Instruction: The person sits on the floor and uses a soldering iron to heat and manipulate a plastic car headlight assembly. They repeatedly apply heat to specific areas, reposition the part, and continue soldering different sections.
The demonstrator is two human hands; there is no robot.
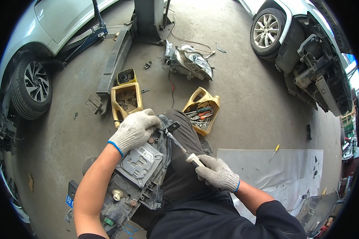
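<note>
A headlight housing (119, 187) of dirty dark plastic lies across my lap, its back with a grey control unit (140, 164) facing up. My left hand (137, 128), in a pale knit glove with a blue cuff, is closed over its upper end. A thin black rod (160, 130) sticks out of the fingers toward a small black tab (173, 127). My gloved right hand (217, 172) grips the pale handle of what looks like a soldering iron (178, 145). Its metal tip meets the housing beside the tab. The exact contact is too small to make out.
Cut-open yellow jugs hold small parts (126, 101) and hand tools (203, 115). Another headlight (190, 61) lies ahead. A yellow screwdriver (274, 152) rests by a white sheet (267, 169). Cars stand left (32, 85) and right (267, 32), beyond a lift post (149, 20).
</note>
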